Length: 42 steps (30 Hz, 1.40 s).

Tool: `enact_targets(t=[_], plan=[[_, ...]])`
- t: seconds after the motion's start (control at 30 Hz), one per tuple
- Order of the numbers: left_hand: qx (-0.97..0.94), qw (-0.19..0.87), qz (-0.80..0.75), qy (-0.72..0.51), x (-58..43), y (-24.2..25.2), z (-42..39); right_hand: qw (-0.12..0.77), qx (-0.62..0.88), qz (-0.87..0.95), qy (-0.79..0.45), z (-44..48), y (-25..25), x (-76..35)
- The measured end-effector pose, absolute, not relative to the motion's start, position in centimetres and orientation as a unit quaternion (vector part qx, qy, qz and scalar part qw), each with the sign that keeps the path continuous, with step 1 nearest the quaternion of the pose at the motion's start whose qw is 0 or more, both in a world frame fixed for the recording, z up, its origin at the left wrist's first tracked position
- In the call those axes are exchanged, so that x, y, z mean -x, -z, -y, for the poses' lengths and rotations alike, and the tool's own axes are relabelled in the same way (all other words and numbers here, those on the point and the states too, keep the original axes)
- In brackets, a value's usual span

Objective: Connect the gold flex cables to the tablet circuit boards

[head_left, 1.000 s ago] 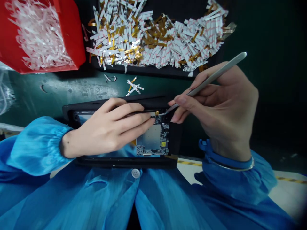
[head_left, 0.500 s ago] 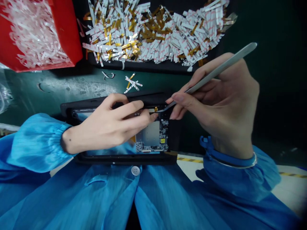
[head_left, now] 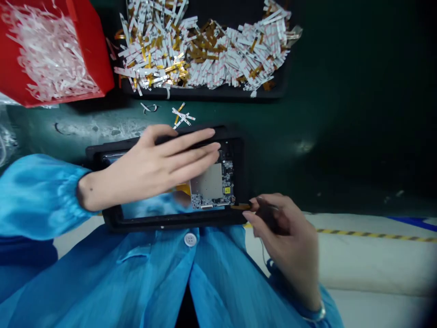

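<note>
My left hand (head_left: 160,166) lies flat with fingers stretched out across the upper part of an opened tablet (head_left: 143,207), covering part of its circuit board (head_left: 208,182). The tablet sits in a black frame (head_left: 184,222). By the board's lower right corner, my right hand (head_left: 290,241) pinches the end of an orange-brown flex strip (head_left: 241,207) between thumb and finger. A thin dark, partly metallic object shows inside the right hand's curled fingers; I cannot tell whether it is the tweezers.
A black tray (head_left: 218,93) of white and gold flex strips (head_left: 211,59) stands at the back. Left of it is a red bin (head_left: 92,41) of white shreds. A few loose strips (head_left: 182,115) lie on the green table (head_left: 324,114) behind the frame.
My right hand has moved from the board's upper edge down to its lower right corner. The tweezers no longer stick out above it. My left fingers have straightened from a bent press.
</note>
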<state>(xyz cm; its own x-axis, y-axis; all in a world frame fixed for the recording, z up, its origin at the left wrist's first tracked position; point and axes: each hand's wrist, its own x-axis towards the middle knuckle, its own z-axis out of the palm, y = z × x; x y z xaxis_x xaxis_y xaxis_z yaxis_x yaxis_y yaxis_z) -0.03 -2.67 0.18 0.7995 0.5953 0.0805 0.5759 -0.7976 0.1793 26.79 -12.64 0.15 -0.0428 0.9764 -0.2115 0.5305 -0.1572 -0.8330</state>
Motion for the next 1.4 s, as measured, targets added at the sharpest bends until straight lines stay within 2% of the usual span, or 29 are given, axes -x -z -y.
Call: enact_targets(t=[0.13,0.27,0.43,0.57,0.7,0.87,1.0,1.13,1.27,1.4], plan=[[-0.926,0.003,-0.347,-0.149,-0.4,0.1,2.4,0.346,0.661,0.591,-0.308,14.0,1.5,-25.1],[-0.914,-0.044,-0.376,-0.146,-1.7,0.5,2.7,0.372,0.658,0.603,-0.254,14.4,2.4,-24.7],[-0.908,-0.016,-0.403,-0.112,-1.8,0.7,3.0,0.421,0.613,0.629,-0.227,14.6,3.0,-24.8],[-0.905,0.066,-0.401,-0.128,-1.6,0.8,2.4,0.446,0.545,0.673,-0.228,14.5,4.0,-25.3],[-0.902,0.13,-0.398,-0.108,-2.3,0.7,1.4,0.438,0.469,0.728,-0.243,14.1,4.6,-26.5],[-0.905,0.126,-0.401,-0.064,-3.5,-0.4,1.5,0.405,0.406,0.781,-0.248,13.5,4.6,-27.4],[-0.927,0.113,-0.349,-0.084,-4.4,-1.1,3.8,0.406,0.405,0.799,-0.184,13.3,4.4,-27.1],[-0.939,0.189,-0.27,-0.096,-5.7,-0.4,5.6,0.367,0.391,0.83,-0.155,13.6,4.2,-27.4],[-0.936,0.21,-0.264,-0.098,-6.0,0.1,5.1,0.34,0.382,0.852,-0.114,14.0,3.9,-27.9],[-0.907,0.277,-0.283,-0.142,-4.9,-0.7,4.3,0.313,0.357,0.877,-0.072,13.7,3.2,-27.5]])
